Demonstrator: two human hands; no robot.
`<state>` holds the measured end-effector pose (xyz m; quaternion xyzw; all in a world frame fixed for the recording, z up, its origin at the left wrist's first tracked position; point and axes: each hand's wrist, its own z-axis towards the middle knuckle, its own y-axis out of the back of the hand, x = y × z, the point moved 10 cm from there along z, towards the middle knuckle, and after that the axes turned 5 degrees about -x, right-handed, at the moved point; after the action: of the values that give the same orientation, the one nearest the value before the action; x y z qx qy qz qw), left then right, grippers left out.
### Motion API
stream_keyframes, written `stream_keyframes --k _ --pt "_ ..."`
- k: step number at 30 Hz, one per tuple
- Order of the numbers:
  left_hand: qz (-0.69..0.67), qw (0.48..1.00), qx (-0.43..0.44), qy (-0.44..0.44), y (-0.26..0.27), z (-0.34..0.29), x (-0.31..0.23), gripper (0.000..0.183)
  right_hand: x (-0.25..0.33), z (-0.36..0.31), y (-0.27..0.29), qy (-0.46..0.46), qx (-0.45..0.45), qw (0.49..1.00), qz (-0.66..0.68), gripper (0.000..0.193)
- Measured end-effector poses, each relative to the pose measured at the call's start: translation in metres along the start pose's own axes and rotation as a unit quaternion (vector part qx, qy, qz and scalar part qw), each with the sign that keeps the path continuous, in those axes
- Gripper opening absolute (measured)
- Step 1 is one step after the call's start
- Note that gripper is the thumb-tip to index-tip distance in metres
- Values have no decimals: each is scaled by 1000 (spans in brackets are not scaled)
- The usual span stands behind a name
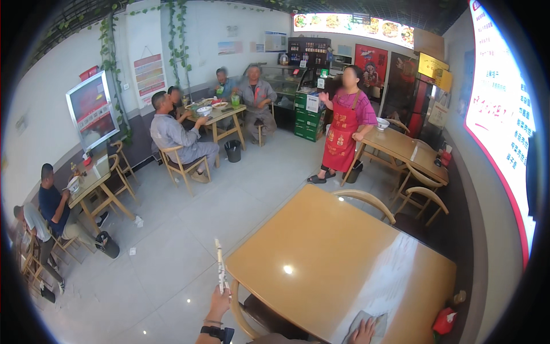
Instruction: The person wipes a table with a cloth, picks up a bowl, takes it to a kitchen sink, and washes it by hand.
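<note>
My left hand (219,303), with a dark watch on its wrist, is closed around a few slim, pale sticks that look like wrapped chopsticks (220,265). They point up and away, just off the left edge of the wooden table (321,241). At the near right of that table, my right hand (363,332) presses on a grey cloth (362,319), its fingers over it. The hand's lower part is cut off by the picture's edge. A pale, shiny streak runs across the tabletop beyond the cloth.
A chair (246,315) stands at the table's left side, another chair (366,200) at its far side. A red tissue box (444,321) sits by the wall. A person in a red apron (342,132) stands beyond; other people sit at tables. Black bins (232,150) stand on the floor.
</note>
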<state>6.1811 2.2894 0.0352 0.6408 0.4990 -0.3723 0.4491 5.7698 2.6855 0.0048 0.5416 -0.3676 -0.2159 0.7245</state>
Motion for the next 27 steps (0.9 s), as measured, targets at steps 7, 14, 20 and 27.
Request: stream_keyframes --k 7,14,20,27 --pt "40 997 14 66 -5 5 40 20 14 12 20 16 -56 998 29 52" --pt "56 997 2 54 -34 9 39 30 -52 8 58 -91 -64 993 -38 54" --pt "108 993 18 53 -2 12 59 56 -75 33 61 -75 -33 995 -57 52" --pt "179 977 -33 112 -11 -43 33 52 -218 105 76 -197 -81 968 -133 53"
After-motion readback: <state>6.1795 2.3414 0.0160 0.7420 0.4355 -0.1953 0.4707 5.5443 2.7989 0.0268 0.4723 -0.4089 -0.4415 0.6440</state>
